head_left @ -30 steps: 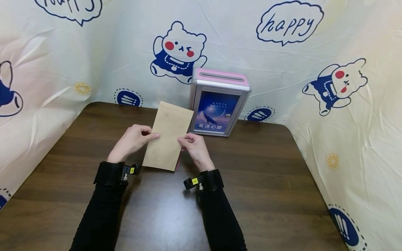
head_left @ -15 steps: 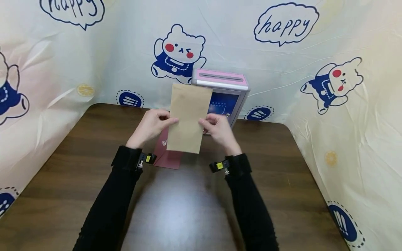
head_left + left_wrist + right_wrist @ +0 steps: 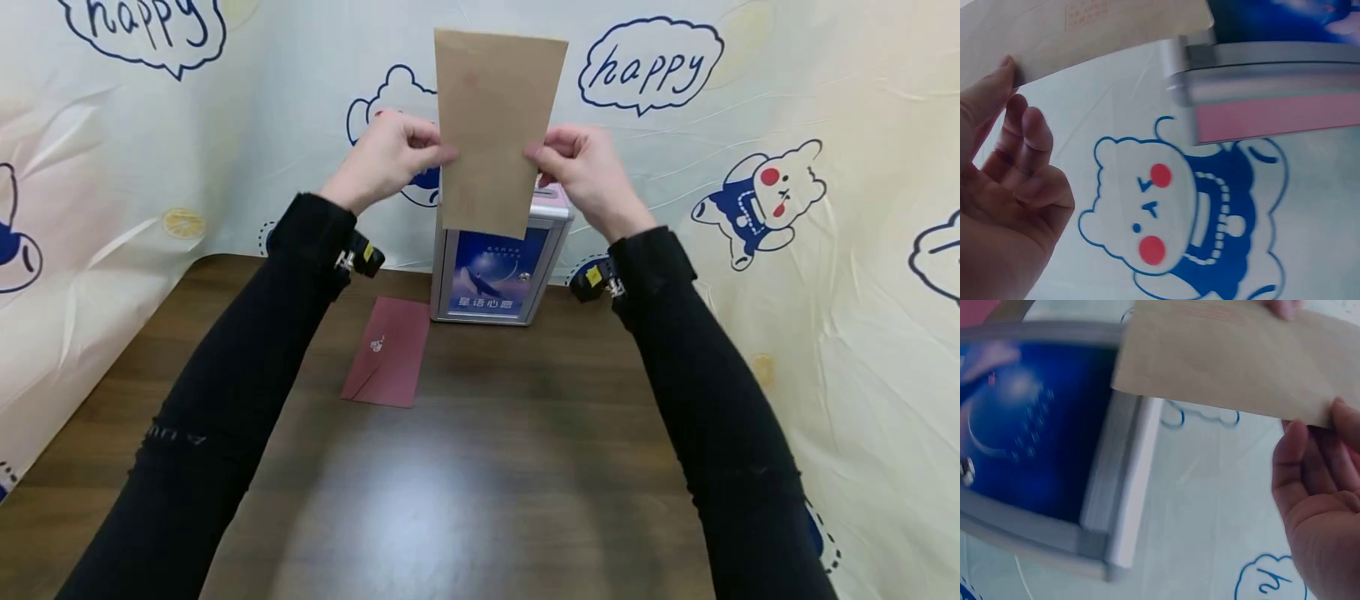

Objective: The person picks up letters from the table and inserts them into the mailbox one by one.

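Note:
A tan paper envelope (image 3: 491,125) is held upright in the air, in front of and above the slotted metal box (image 3: 487,275). My left hand (image 3: 386,158) pinches its left edge between thumb and fingers. On the opposite edge my right hand (image 3: 592,171) pinches it the same way. The envelope hides most of the box's pink top (image 3: 1272,115); its lower end overlaps the upper front of the box in the head view. In the right wrist view the envelope (image 3: 1229,359) reaches across the box's top edge.
A dark pink envelope (image 3: 386,354) with a small white mark lies on the brown wooden table (image 3: 480,467), left of the box. Behind the table hangs a pale printed cloth (image 3: 300,125) with bears and lettering.
Both hands have lifted the tan envelope up off the table area and moved it to the right, over the box. The pink envelope beneath is now uncovered.

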`<state>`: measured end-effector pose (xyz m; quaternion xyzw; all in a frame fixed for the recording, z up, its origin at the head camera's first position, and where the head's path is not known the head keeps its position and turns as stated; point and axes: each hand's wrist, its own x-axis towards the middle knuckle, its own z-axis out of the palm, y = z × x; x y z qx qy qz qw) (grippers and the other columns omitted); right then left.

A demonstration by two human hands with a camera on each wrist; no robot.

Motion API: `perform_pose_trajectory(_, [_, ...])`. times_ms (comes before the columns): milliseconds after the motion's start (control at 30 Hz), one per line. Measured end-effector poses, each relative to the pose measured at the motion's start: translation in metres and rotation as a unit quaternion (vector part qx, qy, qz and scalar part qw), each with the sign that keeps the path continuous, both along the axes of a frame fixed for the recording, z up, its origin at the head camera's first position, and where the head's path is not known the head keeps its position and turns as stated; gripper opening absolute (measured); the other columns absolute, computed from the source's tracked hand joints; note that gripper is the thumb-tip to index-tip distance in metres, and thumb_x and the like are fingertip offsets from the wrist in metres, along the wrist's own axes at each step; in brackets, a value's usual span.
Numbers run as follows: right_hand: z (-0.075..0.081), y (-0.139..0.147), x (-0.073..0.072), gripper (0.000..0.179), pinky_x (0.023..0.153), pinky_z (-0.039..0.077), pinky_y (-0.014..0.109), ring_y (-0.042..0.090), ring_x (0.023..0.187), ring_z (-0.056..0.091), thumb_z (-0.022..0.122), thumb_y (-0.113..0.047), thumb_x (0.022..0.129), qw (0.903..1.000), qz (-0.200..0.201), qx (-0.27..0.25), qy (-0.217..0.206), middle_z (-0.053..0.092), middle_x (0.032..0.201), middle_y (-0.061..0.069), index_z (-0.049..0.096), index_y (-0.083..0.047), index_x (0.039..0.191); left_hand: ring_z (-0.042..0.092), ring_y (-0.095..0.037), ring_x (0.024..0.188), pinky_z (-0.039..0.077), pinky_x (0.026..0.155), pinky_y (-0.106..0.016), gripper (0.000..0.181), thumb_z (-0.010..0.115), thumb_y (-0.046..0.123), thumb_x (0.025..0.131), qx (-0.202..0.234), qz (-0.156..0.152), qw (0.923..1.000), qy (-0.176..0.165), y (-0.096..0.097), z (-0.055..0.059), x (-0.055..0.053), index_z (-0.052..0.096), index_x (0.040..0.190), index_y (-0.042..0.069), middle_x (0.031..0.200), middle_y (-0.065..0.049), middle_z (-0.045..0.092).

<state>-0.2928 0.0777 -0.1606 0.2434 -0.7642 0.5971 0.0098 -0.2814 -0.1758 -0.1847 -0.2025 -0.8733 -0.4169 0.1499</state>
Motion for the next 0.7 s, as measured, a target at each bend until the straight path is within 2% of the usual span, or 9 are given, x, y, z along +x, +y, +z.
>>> perform_pose_trajectory(133, [0.020, 0.004, -0.012, 0.020, 0.068, 0.047, 0.028, 0.025, 0.083, 0.059, 0.067, -0.010, 0.086, 0.9995, -0.028, -0.012, 0.002, 0.073, 0.088, 0.005, 0.070, 0.000, 0.103, 0.042, -0.016, 0.070, 0.026, 0.061, -0.028, 0.031, 0.064, 0.034, 0.090, 0.008, 0.000, 1.0000, -0.002, 0.007, 0.019, -0.013, 0.066, 0.078, 0.006, 0.075, -0.004, 0.050])
perform_pose_trajectory(200, [0.027, 0.004, -0.017, 0.021, 0.070, 0.048, 0.028, 0.025, 0.086, 0.060, 0.067, -0.010, 0.085, 0.9990, -0.040, -0.017, -0.007, 0.073, 0.090, 0.005, 0.070, -0.001, 0.104, 0.044, -0.016, 0.067, 0.028, 0.061, -0.028, 0.033, 0.064, 0.034, 0.089, 0.009, 0.005, 0.9999, -0.003, 0.010, 0.026, -0.019, 0.063, 0.073, 0.005, 0.072, -0.003, 0.048])
perform_pose_trajectory(333, [0.035, 0.003, -0.025, 0.021, 0.074, 0.048, 0.030, 0.024, 0.086, 0.059, 0.066, -0.009, 0.085, 0.9976, -0.057, -0.033, -0.019, 0.072, 0.092, 0.007, 0.070, -0.001, 0.104, 0.046, -0.016, 0.067, 0.032, 0.064, -0.028, 0.031, 0.063, 0.036, 0.089, 0.021, 0.020, 0.9995, -0.016, 0.015, 0.035, -0.031, 0.066, 0.077, 0.007, 0.078, -0.002, 0.052])
perform_pose_trajectory(400, [0.037, 0.002, -0.028, 0.021, 0.075, 0.047, 0.031, 0.022, 0.085, 0.059, 0.065, -0.008, 0.086, 0.9971, -0.062, -0.040, -0.019, 0.071, 0.092, 0.007, 0.070, -0.001, 0.105, 0.045, -0.014, 0.073, 0.033, 0.068, -0.028, 0.029, 0.063, 0.037, 0.089, 0.025, 0.027, 0.9991, -0.020, 0.017, 0.038, -0.036, 0.069, 0.082, 0.009, 0.084, -0.002, 0.053])
perform_pose_trajectory(500, [0.038, 0.001, -0.034, 0.020, 0.075, 0.046, 0.031, 0.022, 0.084, 0.058, 0.064, -0.007, 0.087, 0.9966, -0.069, -0.044, -0.014, 0.071, 0.092, 0.008, 0.069, 0.000, 0.105, 0.042, -0.013, 0.075, 0.031, 0.067, -0.028, 0.031, 0.062, 0.039, 0.088, 0.030, 0.033, 0.9988, -0.021, 0.020, 0.038, -0.043, 0.071, 0.085, 0.009, 0.081, -0.002, 0.050])
perform_pose_trajectory(633, [0.035, 0.001, -0.041, 0.018, 0.077, 0.045, 0.033, 0.022, 0.080, 0.056, 0.063, -0.006, 0.087, 0.9960, -0.076, -0.045, -0.012, 0.070, 0.089, 0.008, 0.069, 0.000, 0.104, 0.040, -0.014, 0.061, 0.028, 0.057, -0.028, 0.033, 0.063, 0.039, 0.087, 0.043, 0.025, 0.9984, -0.027, 0.022, 0.034, -0.049, 0.069, 0.081, 0.008, 0.072, -0.001, 0.044])
perform_pose_trajectory(700, [0.032, 0.001, -0.044, 0.018, 0.079, 0.046, 0.034, 0.022, 0.078, 0.054, 0.064, -0.006, 0.087, 0.9956, -0.079, -0.047, -0.017, 0.070, 0.090, 0.008, 0.070, -0.001, 0.104, 0.039, -0.012, 0.051, 0.027, 0.051, -0.026, 0.033, 0.063, 0.039, 0.087, 0.045, 0.021, 0.9982, -0.033, 0.022, 0.031, -0.053, 0.068, 0.081, 0.007, 0.071, 0.000, 0.045])
